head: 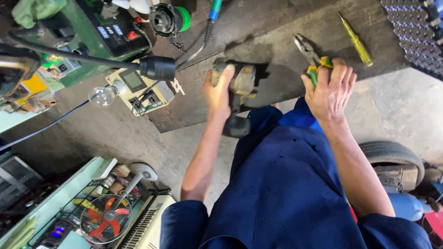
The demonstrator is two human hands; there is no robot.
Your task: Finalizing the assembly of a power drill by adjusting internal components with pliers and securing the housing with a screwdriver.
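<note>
1. Two bare hands, one person in blue clothes, seen from above.
2. Left hand (217, 94) clamped on one grey, worn power tool (240, 85) at the near edge of the dark bench (277, 46); fingers wrap the body, thumb on top.
3. Tool: upper body lies on the bench, black lower part (236, 125) hangs past the near edge toward the person. Long axis runs roughly from the far side of the bench to the near edge, tilted a little.
4. Right hand (330, 87) lies over the handles of one pair of pliers (310, 54), fingers curled down on them; handles green and yellow.
5. Pliers: jaws point to the far-left of the bench, handles to the near edge. Long axis diagonal. Jaws look slightly apart.
6. One yellow screwdriver (355, 40) lies just right of the pliers, apart from the hand; tip points to the far edge, handle toward the right corner.
7. One battery pack (415, 32) of many round cells at the bench's far right corner.
8. One meter (138, 90) with a screen at the left edge, one clear bulb (102, 96) beside it.
9. One green box (99, 32) with a display at the far left.
10. Floor: one small red fan (107, 216), one tyre (392, 154).
</note>
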